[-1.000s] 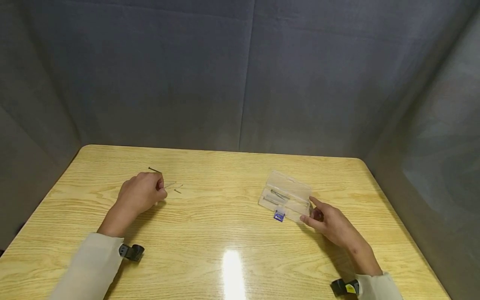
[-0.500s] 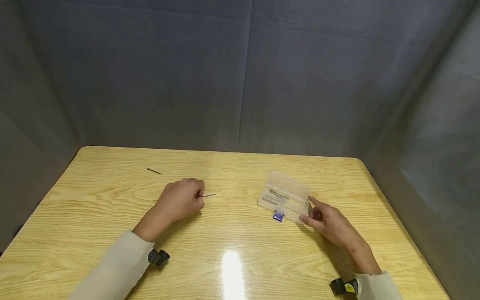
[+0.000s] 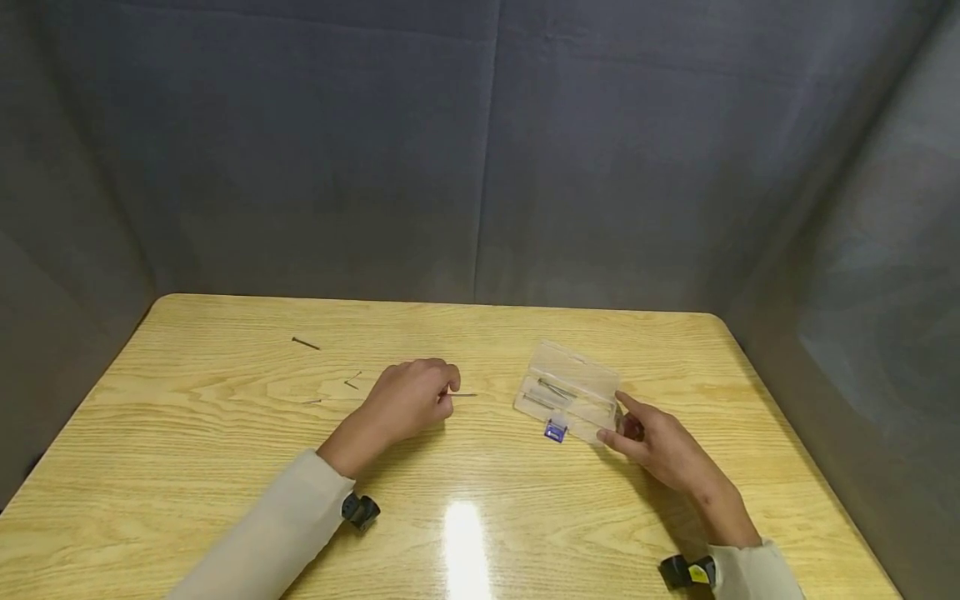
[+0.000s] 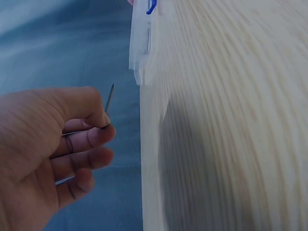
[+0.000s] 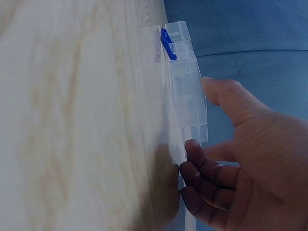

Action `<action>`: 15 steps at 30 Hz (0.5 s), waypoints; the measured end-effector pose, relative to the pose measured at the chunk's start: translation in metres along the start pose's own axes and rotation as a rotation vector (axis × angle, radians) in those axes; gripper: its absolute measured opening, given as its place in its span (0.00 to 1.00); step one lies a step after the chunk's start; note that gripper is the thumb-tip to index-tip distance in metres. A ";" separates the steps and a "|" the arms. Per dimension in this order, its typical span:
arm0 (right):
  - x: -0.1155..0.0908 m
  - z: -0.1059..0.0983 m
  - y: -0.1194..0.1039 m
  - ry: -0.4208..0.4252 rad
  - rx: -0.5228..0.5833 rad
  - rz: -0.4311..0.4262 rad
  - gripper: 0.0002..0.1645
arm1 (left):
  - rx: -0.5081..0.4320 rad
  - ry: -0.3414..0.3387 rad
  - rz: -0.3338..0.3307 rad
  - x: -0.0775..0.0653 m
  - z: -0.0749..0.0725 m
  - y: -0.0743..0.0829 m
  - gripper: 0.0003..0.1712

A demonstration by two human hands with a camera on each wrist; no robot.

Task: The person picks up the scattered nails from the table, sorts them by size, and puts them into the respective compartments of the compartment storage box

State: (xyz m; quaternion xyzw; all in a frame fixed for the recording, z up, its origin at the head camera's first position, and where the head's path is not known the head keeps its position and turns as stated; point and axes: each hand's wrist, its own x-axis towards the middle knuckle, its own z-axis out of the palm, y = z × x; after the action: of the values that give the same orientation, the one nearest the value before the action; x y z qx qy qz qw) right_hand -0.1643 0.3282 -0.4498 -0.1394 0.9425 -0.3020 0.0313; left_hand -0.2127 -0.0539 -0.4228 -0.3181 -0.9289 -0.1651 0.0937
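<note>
My left hand [image 3: 408, 400] pinches a thin nail [image 4: 110, 98] between thumb and index finger, held above the table left of the box. The nail's pointed end sticks out to the right in the head view. A clear plastic box [image 3: 576, 367] with a blue latch [image 3: 556, 431] lies with its lid tipped back, several nails [image 3: 557, 390] in its compartments. My right hand [image 3: 663, 446] grips the box's right end, with the thumb at the near corner and the index finger at the far one. In the right wrist view, the other fingers curl beside the box's end.
On the left of the wooden table [image 3: 225, 417] lie a larger dark nail [image 3: 306, 343] and several small nails [image 3: 351, 384]. Grey cloth [image 3: 315, 167] hangs behind the table and along its sides.
My left hand has moved right, carrying the nail from the scattered nails toward the box. The small nails it covered now show. My right hand and the box stay in place.
</note>
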 end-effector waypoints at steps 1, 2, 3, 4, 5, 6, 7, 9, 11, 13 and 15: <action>0.000 0.000 0.000 0.000 0.002 0.002 0.51 | 0.001 -0.004 0.003 0.002 0.000 0.002 0.13; 0.000 0.000 0.000 0.000 0.004 0.006 0.51 | 0.003 -0.010 0.007 0.003 0.001 0.004 0.13; 0.000 0.000 0.000 -0.001 0.006 0.009 0.51 | 0.001 -0.016 0.011 0.005 0.002 0.006 0.13; 0.000 0.001 0.000 -0.004 0.009 0.013 0.51 | 0.000 -0.020 0.016 0.007 0.003 0.007 0.13; 0.000 0.001 0.000 -0.007 0.013 0.017 0.51 | 0.002 -0.022 0.023 0.009 0.004 0.009 0.12; 0.000 0.001 0.000 -0.009 0.014 0.019 0.51 | 0.005 -0.022 0.031 0.010 0.005 0.011 0.12; 0.000 0.002 0.000 -0.010 0.018 0.025 0.52 | 0.009 -0.024 0.037 0.012 0.006 0.012 0.11; -0.001 0.002 0.000 -0.010 0.018 0.025 0.52 | 0.020 -0.029 0.047 0.014 0.009 0.015 0.10; -0.001 0.002 0.000 -0.007 0.013 0.019 0.52 | 0.029 -0.035 0.058 0.017 0.011 0.017 0.10; 0.000 0.002 0.000 -0.002 0.009 0.013 0.51 | 0.030 -0.040 0.068 0.019 0.012 0.020 0.09; 0.000 0.001 0.000 0.002 0.004 0.009 0.51 | 0.031 -0.045 0.079 0.022 0.013 0.022 0.09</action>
State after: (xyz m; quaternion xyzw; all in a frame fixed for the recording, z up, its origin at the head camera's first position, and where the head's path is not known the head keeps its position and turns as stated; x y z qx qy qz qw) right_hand -0.1641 0.3279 -0.4510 -0.1349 0.9426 -0.3037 0.0320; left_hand -0.2167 -0.0204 -0.4229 -0.3568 -0.9198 -0.1399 0.0843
